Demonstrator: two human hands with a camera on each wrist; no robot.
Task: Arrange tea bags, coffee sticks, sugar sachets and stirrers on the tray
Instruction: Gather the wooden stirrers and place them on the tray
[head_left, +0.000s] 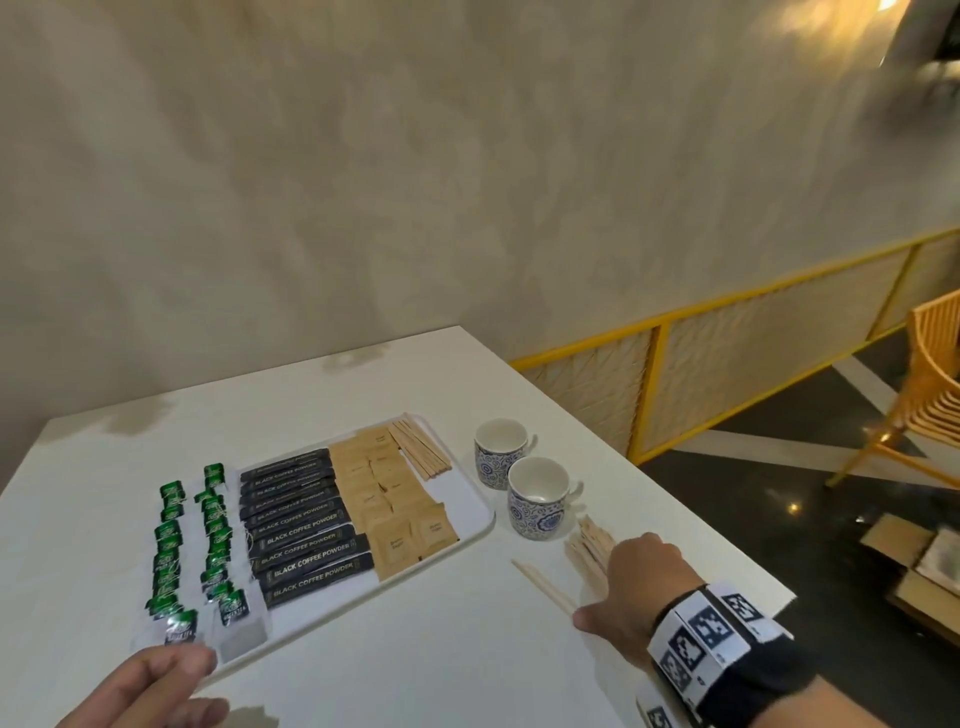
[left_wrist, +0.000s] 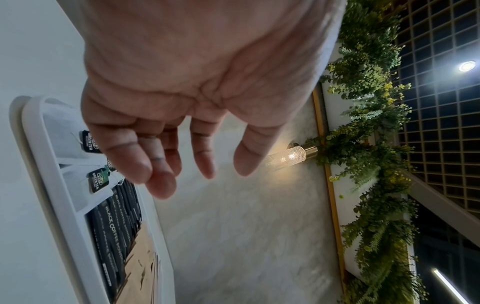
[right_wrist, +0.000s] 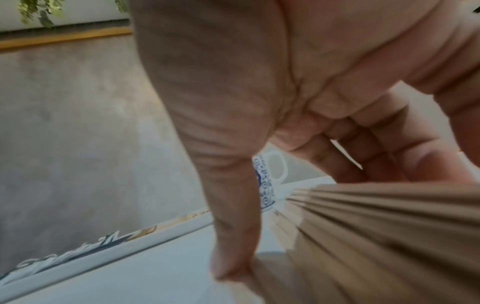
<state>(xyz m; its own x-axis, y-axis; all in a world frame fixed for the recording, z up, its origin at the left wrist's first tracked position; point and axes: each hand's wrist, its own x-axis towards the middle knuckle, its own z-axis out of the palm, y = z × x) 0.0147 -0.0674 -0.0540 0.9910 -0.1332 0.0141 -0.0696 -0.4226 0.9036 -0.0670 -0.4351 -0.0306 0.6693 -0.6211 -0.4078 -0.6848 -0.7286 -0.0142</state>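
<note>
A white tray (head_left: 467, 496) holds two rows of green tea bags (head_left: 169, 530), black coffee sticks (head_left: 306, 525), brown sugar sachets (head_left: 395, 499) and a row of wooden stirrers (head_left: 421, 449). To its right, a loose pile of stirrers (head_left: 589, 545) lies on the table. My right hand (head_left: 628, 577) covers it, with the fingers curled over the pile (right_wrist: 376, 226) and the thumb (right_wrist: 228, 246) pressed down beside it, at the end of one stray stirrer (head_left: 543, 582). My left hand (head_left: 166, 675) hovers at the tray's near left corner, fingers relaxed and holding nothing (left_wrist: 197, 170).
Two blue-patterned cups (head_left: 501, 452) (head_left: 540, 493) stand between the tray and the stirrer pile. The white table's right edge runs just past my right wrist. A wooden chair (head_left: 924, 395) stands on the floor beyond it.
</note>
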